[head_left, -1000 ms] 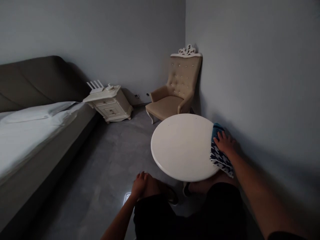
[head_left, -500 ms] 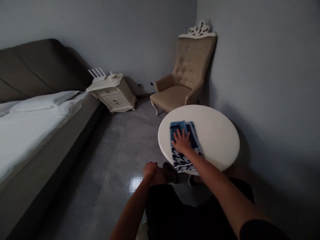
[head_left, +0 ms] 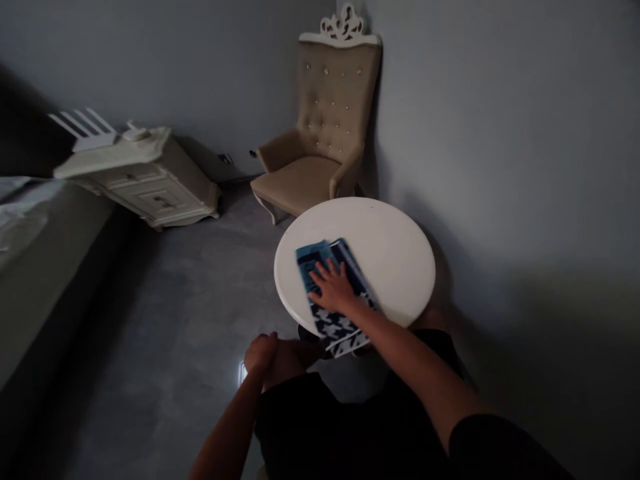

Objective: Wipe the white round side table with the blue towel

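A folded towel [head_left: 332, 325] lies slantwise on a round white table [head_left: 393, 250]. It is teal and navy at its far end and patterned in navy and white at its near end, which hangs over the table's edge. My right hand [head_left: 333, 287] presses flat on the towel, palm down and fingers spread, without gripping it. At my left knee rests my left hand [head_left: 261, 353]; its fingers are mostly hidden and too dark to make out.
Behind the table stands a tan tufted armchair [head_left: 305, 180] with a carved white crest. A white nightstand [head_left: 165, 177] holds a white router [head_left: 93, 139] and a small white object [head_left: 136, 132]. The bed [head_left: 55, 233] is at left, and a grey wall [head_left: 500, 147] rises at right.
My view has turned right, so the furniture sits further left. The towel has twisted slightly on the table under my spread right hand. My left hand stays at my knee.
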{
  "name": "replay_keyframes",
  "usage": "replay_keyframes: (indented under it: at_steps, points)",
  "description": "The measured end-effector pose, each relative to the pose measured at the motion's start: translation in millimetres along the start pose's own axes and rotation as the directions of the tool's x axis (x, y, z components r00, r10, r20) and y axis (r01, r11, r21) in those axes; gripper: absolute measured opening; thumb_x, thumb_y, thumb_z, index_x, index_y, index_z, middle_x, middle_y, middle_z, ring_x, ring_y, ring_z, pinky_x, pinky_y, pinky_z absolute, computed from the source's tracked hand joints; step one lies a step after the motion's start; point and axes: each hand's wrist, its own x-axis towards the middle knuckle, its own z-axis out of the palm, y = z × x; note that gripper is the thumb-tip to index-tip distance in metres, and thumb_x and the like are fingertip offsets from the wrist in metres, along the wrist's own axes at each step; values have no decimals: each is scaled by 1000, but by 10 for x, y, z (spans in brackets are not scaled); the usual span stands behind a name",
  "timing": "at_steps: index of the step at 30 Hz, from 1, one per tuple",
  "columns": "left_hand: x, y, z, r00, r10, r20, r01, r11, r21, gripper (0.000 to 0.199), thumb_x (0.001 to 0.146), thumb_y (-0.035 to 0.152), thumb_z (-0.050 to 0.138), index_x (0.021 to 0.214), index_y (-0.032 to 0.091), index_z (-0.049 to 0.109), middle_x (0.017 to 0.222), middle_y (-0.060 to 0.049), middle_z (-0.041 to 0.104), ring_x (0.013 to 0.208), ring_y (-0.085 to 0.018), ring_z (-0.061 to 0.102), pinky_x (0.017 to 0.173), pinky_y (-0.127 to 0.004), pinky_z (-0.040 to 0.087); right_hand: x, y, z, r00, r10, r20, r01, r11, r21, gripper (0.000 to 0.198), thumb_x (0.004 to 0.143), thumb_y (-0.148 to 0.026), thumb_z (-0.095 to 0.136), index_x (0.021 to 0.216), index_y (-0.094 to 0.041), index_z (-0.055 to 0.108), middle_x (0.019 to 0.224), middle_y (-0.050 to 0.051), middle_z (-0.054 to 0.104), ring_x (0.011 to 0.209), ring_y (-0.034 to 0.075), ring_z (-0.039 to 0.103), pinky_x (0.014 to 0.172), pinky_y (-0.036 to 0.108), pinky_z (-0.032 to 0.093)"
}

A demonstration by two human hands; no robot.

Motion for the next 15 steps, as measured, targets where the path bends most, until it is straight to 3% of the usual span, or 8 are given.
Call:
replay_keyframes:
  at_steps: [3, 6, 9, 12, 15]
  points:
    - [-8, 40, -7, 999, -1, 52, 3, 999, -37, 67, 112, 55, 35, 131, 10, 81, 140, -28, 79, 133, -44, 76, 106, -49, 59, -268, 1012, -249, 989, 146, -33, -149, 979, -137, 78, 113, -71, 38, 181, -33, 40, 193, -1, 20, 179, 40, 10, 143, 69, 8]
    - [-48, 141, -48, 998, 5, 57, -2, 999, -46, 65, 112, 53, 36, 132, 10, 80, 141, -29, 77, 133, -45, 75, 108, -51, 58, -601, 1960, -508, 953, 302, -33, -302, 934, -189, 81, 116, -65, 32, 184, -20, 34, 193, 13, 16, 177, 50, 11, 137, 82, 12]
    - [-84, 221, -83, 999, -6, 41, 9, 997, -78, 64, 111, 54, 39, 133, 10, 80, 140, -31, 77, 131, -45, 75, 107, -52, 57, -877, 2606, -638, 886, 461, -52, -460, 861, -214, 82, 117, -65, 25, 186, -21, 25, 194, 14, 11, 177, 50, 9, 134, 83, 21]
    - [-85, 230, -80, 999, -7, 41, 11, 995, -97, 64, 110, 55, 43, 131, 8, 80, 137, -32, 78, 129, -46, 75, 106, -51, 57, -1021, 2801, -587, 835, 541, -102, -550, 808, -214, 84, 117, -64, 22, 187, -17, 21, 194, 20, 5, 174, 53, 14, 130, 84, 29]
    - [-65, 201, -56, 999, -23, 42, 27, 994, -104, 62, 110, 53, 44, 131, 8, 81, 136, -31, 79, 130, -45, 75, 106, -50, 57, -1033, 2507, -428, 838, 532, -121, -544, 799, -256, 86, 116, -67, 19, 186, -18, 22, 194, 18, 4, 174, 57, 9, 130, 88, 22]
